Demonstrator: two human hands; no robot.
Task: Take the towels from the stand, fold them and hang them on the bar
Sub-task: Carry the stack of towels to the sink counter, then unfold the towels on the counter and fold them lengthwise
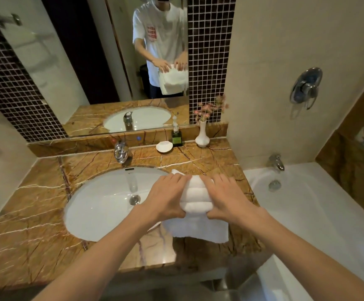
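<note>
A white towel [196, 198] is held in the air above the brown marble counter [35, 224], just right of the sink. Its upper part is bunched into thick folds and a flat layer hangs below to about counter height. My left hand [166, 196] grips the towel's left side, thumb underneath. My right hand [229, 196] grips its right side the same way. In the mirror [155, 51] a person holds the same towel with both hands. A towel bar shows faintly in the mirror's reflection at the upper left; no stand is in view.
A white oval sink [103, 205] with a chrome tap [121, 152] sits left of the towel. A soap dish [164, 146], a green dispenser bottle [176, 136] and a white vase with pink flowers [202, 135] line the back ledge. A white bathtub [307, 203] lies at right.
</note>
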